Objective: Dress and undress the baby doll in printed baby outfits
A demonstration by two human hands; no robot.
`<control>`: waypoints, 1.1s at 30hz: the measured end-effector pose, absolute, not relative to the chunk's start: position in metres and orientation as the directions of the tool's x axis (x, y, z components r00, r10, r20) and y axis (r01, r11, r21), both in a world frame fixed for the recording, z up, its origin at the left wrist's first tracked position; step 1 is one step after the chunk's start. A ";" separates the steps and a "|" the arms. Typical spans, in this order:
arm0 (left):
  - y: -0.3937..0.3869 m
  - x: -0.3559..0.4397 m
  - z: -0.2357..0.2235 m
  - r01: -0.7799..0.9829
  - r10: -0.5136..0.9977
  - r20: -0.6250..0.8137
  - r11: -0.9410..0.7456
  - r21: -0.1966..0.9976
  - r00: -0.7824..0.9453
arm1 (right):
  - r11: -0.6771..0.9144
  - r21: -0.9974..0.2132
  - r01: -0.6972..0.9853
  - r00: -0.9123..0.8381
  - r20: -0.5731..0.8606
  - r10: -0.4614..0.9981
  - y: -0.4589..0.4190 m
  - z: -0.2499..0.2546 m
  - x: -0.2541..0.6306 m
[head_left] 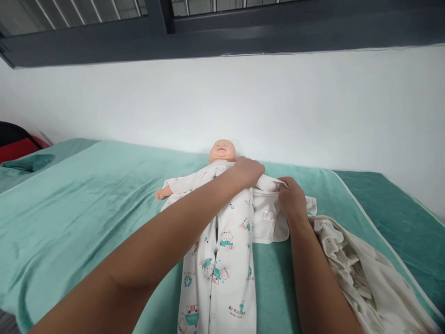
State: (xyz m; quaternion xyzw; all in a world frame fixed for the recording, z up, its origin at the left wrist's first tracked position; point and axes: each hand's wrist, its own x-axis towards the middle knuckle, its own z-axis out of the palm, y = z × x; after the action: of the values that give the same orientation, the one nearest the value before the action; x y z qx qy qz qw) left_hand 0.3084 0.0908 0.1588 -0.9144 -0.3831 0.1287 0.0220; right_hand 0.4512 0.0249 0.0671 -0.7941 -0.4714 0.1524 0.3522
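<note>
A baby doll (222, 149) lies on its back, head toward the wall. It is dressed in white printed baby clothes (225, 241), whose long legs stretch toward me. The doll's arm on the left side is in a sleeve, with its small hand (163, 192) showing. My left hand (249, 170) reaches across the doll and is closed on the cloth at the shoulder on the right side. My right hand (292, 197) pinches the edge of the white sleeve (269, 183) on that side. The garment's white flap (269, 222) is spread below this sleeve.
A green sheet (86, 199) covers the bed. A heap of cream cloth (368, 273) lies at the right, close to my right forearm. The white wall (313, 111) and dark window frame (243, 37) stand behind. A red and black object (17, 141) is at the far left.
</note>
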 end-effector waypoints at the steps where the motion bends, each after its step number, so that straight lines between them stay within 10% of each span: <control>1: 0.092 0.303 0.162 0.701 0.713 -0.202 -0.700 -0.139 0.672 | -0.276 -0.736 0.618 0.507 0.105 0.856 0.026 0.065 0.453; 12: 0.096 0.256 0.174 0.711 0.720 -0.104 -0.694 -0.116 0.686 | 0.114 -0.981 -0.159 0.613 -0.008 0.790 0.031 0.059 0.459; 33: 0.085 0.291 0.148 0.682 0.683 -0.123 -0.729 -0.057 0.720 | 0.373 -0.779 -0.504 0.705 -0.122 0.698 0.033 0.070 0.459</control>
State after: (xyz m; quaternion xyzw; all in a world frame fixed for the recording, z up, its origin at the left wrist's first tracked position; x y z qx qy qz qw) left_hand 0.2912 0.0850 0.1484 -0.9274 -0.3678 0.0680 0.0040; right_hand 0.4586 0.0327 0.0696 -0.4234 -0.1149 0.3663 0.8206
